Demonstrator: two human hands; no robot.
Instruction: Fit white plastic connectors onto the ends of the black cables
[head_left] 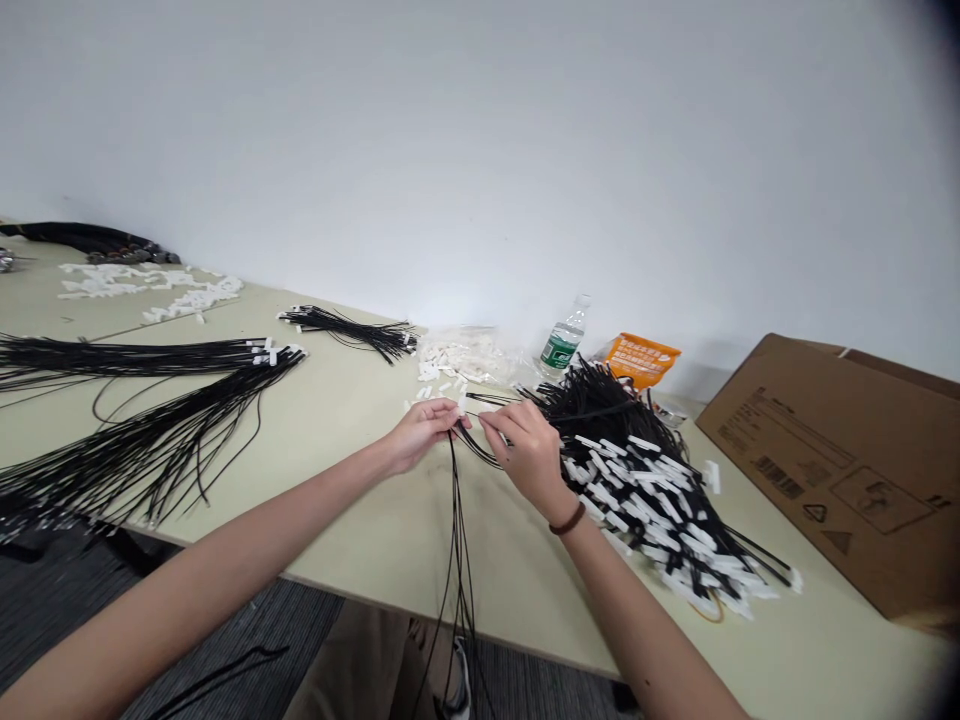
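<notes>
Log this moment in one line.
left hand: holding small white plastic connector; thin black cables: hanging below; right hand: close by, grip unclear; nearby: brown cardboard box

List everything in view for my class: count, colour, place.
Box: one, brown, right
Bottle: one, clear and green, back centre
Packet: one, orange, right of bottle
Bag: one, clear, left of bottle
Cable pile: one, black and white, right
Small bundle: one, black, left of bag
Long bundles: two, black, left
Thick cables: several, black, far left
White pieces: many, white, far left, around bag
Held wires: several, black, centre
Table: one or more, pale green, below
Wall: one, white, back
Floor: one, grey, bottom
Wristband: one, brown, right wrist
Trousers: one pair, beige, bottom
Left hand: one, bare, centre
Right hand: one, bare, centre
</notes>
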